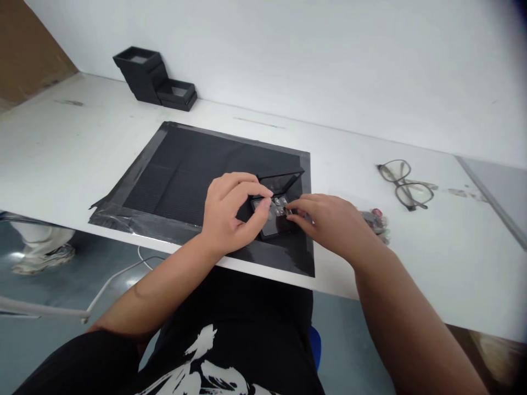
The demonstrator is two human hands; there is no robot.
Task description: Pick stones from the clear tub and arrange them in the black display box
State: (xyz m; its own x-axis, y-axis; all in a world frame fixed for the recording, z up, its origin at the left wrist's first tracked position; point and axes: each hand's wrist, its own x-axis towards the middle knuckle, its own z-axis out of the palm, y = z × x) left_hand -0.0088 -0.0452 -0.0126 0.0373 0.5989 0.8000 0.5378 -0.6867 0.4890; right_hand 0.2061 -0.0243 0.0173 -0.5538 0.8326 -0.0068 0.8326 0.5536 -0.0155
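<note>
A small black case (274, 233) lies near the right end of a black ribbed mat (181, 164), its windowed lid (282, 184) raised at the back. Several small clear pieces (280, 204) sit inside it. My left hand (233, 211) is over the case's left side, thumb and index tips drawn together; anything between them is too small to make out. From the right, my right hand (333, 222) reaches to the case's right edge. Its thumb and fingertips close around something at the clear pieces, which I cannot make out.
Black boxes (144, 77) are stacked against the wall at the back left. Eyeglasses (405, 184) lie on the white table (448, 263) at right. A small bag of coloured items (376, 222) is partly behind my right wrist. Another person's shoe (45, 258) shows below left.
</note>
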